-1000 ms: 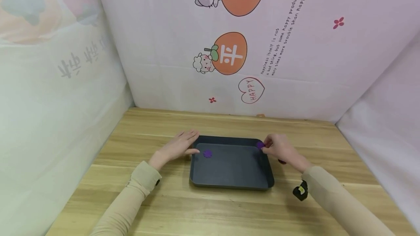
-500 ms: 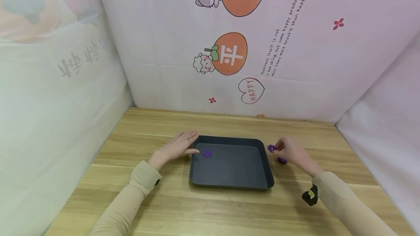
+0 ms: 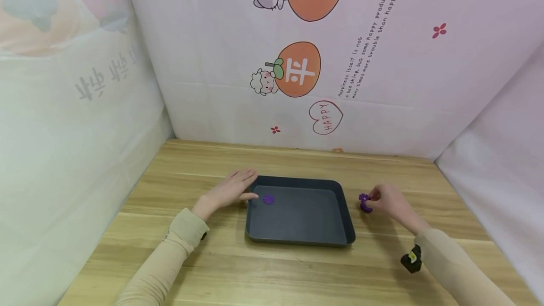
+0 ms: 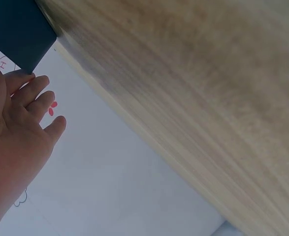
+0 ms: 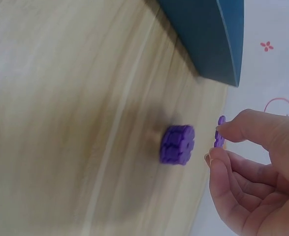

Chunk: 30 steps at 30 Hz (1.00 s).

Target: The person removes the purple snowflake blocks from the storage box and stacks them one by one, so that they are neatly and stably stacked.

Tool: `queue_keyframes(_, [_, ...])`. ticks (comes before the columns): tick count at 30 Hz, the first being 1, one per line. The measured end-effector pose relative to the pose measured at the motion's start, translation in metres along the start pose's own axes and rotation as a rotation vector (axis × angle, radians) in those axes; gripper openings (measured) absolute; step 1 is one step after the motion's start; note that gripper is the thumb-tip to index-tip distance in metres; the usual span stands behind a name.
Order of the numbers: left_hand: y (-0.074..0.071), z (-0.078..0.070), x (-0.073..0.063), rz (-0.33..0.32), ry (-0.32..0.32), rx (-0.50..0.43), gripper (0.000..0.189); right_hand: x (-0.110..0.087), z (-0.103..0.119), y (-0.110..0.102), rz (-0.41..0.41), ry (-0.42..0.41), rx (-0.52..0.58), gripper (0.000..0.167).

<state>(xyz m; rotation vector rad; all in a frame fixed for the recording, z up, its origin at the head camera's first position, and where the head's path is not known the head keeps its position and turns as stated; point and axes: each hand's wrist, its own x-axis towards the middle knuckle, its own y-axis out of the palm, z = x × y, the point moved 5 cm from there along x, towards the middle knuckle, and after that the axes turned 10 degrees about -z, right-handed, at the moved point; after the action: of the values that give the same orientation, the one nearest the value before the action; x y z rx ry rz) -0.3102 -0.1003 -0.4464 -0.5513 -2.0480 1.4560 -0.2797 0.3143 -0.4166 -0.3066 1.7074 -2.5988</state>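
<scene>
Between thumb and fingertips, my right hand [image 3: 391, 200] pinches a purple snowflake disc [image 5: 220, 132], a thin notched plastic piece. Just beneath it a short stack of the same purple discs [image 5: 177, 145] stands on the table, right of the tray. The dark grey rectangular tray [image 3: 299, 216] lies flat in front of me. Another purple disc [image 3: 268, 199] rests inside, near its left wall. My left hand [image 3: 229, 189] has its fingers extended along the tray's back left corner; in the left wrist view its fingertips [image 4: 49, 95] sit right at the tray wall.
A wooden table [image 3: 204, 268] carries everything. White printed cloth [image 3: 221, 60] hangs behind it and along both sides. A black strap piece [image 3: 411, 259] hangs at my right cuff.
My right hand has carried the pinched purple disc out from the tray's back right corner, rightward and down, to over the stack. My left hand and the tray have stayed put.
</scene>
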Motion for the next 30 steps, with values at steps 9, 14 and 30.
queue_keyframes(9, [-0.002,-0.001,0.0,0.003,-0.003,-0.003,0.075,-0.001,-0.014,0.006,0.004,0.016,-0.013,0.024])
queue_keyframes(14, [0.0,0.001,0.0,0.002,0.0,0.006,0.075,-0.003,-0.016,0.008,0.015,0.027,-0.013,0.023])
queue_keyframes(30, [0.005,0.005,0.001,-0.009,0.004,0.03,0.076,-0.005,-0.018,0.011,0.024,0.005,-0.043,0.018])
